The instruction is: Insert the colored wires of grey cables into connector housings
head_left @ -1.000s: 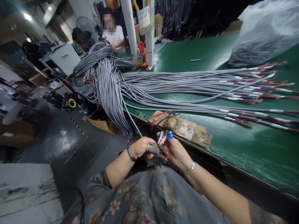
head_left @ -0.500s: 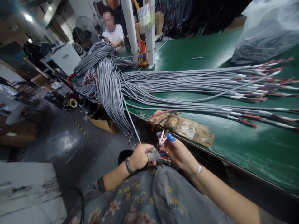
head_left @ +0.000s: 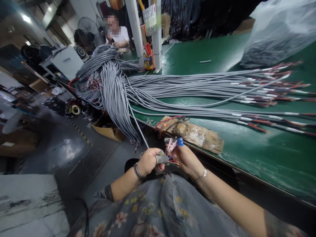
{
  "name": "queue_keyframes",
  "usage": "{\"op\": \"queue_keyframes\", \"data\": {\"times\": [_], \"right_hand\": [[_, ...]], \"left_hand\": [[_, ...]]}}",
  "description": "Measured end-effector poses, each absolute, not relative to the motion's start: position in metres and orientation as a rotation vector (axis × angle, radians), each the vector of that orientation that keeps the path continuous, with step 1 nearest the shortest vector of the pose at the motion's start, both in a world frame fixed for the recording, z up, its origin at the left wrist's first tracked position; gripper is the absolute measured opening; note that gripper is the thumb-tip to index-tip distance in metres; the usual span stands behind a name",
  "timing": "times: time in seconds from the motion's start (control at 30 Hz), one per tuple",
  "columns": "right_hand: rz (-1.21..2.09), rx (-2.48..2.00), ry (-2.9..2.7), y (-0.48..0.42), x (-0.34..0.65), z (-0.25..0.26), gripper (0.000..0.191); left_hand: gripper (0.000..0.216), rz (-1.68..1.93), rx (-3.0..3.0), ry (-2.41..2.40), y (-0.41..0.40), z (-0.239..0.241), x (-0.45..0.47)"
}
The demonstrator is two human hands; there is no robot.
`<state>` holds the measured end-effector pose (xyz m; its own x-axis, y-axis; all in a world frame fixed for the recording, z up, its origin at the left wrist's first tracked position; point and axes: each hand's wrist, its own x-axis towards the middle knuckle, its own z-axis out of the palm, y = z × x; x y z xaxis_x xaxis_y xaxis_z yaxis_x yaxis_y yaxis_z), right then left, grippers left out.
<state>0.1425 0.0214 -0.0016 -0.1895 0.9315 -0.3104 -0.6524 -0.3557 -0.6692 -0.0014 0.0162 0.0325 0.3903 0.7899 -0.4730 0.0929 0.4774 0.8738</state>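
Left fingers: curled tight around the end of one grey cable (head_left: 139, 131), low centre of frame; the forefinger wears a grey cot.
Left hand (head_left: 148, 161): fist closed on that cable, bracelet at the wrist.
Right fingers: pinched together on a small pink tool (head_left: 171, 145); whether it is a clip or a cutter cannot be told. One fingertip carries a blue cot (head_left: 180, 142).
Right hand (head_left: 185, 159): just beside the left, nearly touching it; bangle at the wrist.
Coloured wires (head_left: 174, 162): fanned out from the cable end, lying between the two hands.
Held cable, run: rises up and left from the left fist to the hanging bundle at the table edge.
Cable bundle (head_left: 172, 90): many grey cables laid across the green table (head_left: 259, 151), stripped ends toward the right of frame, loops draped over the left edge.
Taped cardboard pad (head_left: 195, 134): on the table edge just above the hands, red and black wires lying on it.
Plastic bag (head_left: 278, 33): upper right, on the table.
Other persons: two seated at upper left, beyond the bundle, well apart from the hands.
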Motion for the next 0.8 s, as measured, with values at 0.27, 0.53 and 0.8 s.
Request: {"op": "queue_keyframes", "data": {"times": [0.27,0.53,0.8], "right_hand": [[1.720,-0.841,-0.377,0.023,0.139,-0.007,0.046],[1.835,-0.768,-0.457,0.017,0.146,-0.001,0.045],[1.789,-0.789,-0.492,0.015,0.144,-0.003,0.041]], "left_hand": [[0.032,0.520,1.069,1.109,0.016,0.028,-0.002],[0.038,0.616,1.167,1.143,-0.002,0.046,-0.010],[0.040,0.782,1.156,1.186,-0.004,0.036,0.002]]}}
